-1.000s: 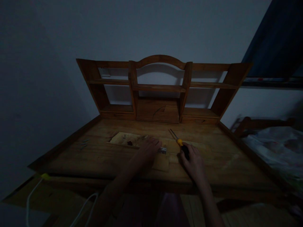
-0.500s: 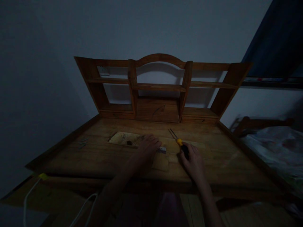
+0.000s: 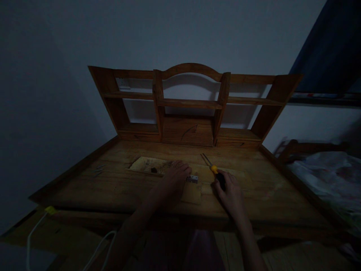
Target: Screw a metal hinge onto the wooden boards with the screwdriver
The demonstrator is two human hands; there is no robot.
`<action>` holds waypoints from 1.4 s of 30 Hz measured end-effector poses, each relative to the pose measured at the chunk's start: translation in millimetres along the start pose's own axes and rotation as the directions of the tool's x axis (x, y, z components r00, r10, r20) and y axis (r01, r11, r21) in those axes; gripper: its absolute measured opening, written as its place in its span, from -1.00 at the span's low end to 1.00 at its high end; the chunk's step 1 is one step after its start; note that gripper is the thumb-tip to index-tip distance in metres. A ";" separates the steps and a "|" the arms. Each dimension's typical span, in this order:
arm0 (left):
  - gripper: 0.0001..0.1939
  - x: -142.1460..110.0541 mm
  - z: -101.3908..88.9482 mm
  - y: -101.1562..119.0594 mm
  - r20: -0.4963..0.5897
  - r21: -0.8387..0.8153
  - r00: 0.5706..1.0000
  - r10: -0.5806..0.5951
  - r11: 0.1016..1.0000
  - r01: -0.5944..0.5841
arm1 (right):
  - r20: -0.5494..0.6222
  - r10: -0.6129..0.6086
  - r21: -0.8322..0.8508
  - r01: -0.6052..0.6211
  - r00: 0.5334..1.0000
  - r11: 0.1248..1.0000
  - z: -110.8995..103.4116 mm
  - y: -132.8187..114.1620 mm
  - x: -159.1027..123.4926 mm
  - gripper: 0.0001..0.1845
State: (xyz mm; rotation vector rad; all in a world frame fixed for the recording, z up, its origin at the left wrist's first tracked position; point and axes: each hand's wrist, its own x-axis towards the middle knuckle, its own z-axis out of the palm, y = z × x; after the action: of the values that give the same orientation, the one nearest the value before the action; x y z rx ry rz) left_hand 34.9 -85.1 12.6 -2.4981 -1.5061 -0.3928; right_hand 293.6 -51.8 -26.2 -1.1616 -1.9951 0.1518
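Note:
My left hand (image 3: 174, 180) lies palm down on the wooden desk (image 3: 118, 188), fingers together over a small flat wooden piece (image 3: 193, 192), fingertips touching a small metal hinge (image 3: 192, 178). My right hand (image 3: 229, 194) is closed round the dark handle of a screwdriver (image 3: 214, 171) with a yellow collar. Its metal shaft lies on the desk and points away toward the back left. A recessed opening (image 3: 148, 165) in the desk top lies just behind my left hand.
A wooden hutch (image 3: 190, 107) with shelves stands at the back of the desk. Small screws (image 3: 98, 170) lie at the left. White cables (image 3: 96, 250) hang below the front edge. A bed with bedding (image 3: 327, 177) is at the right.
Almost nothing has moved. My head has shifted slightly, and both hands stay where they were on the desk.

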 end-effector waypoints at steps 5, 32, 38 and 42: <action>-0.89 5.8 3.1 0.4 -0.030 0.042 0.998 -0.057 0.997 0.059 | 0.000 -0.006 0.002 0.006 1.000 1.000 -1.1 -1.4 0.0 -0.59; -0.88 -0.7 -10.5 -0.4 -0.050 -0.132 0.973 -0.225 0.967 0.217 | -0.020 -0.013 -0.005 0.013 1.000 1.000 1.5 1.7 -0.3 -0.58; -0.90 -4.1 -4.5 -7.2 -0.052 -0.132 0.976 -0.211 0.970 0.203 | -0.019 -0.001 -0.005 0.001 1.000 1.000 1.4 0.9 -0.3 -0.59; -0.87 -4.9 -6.3 -6.2 -0.047 -0.141 0.975 -0.217 0.968 0.209 | -0.009 -0.002 -0.006 0.002 1.000 1.000 1.7 2.0 -0.3 -0.59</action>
State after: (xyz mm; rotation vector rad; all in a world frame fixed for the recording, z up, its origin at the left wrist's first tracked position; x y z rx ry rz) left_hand 26.4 -88.1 17.2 -2.4018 -1.7853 -0.6211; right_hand 293.8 -50.5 -28.5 -1.1615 -1.9900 0.1393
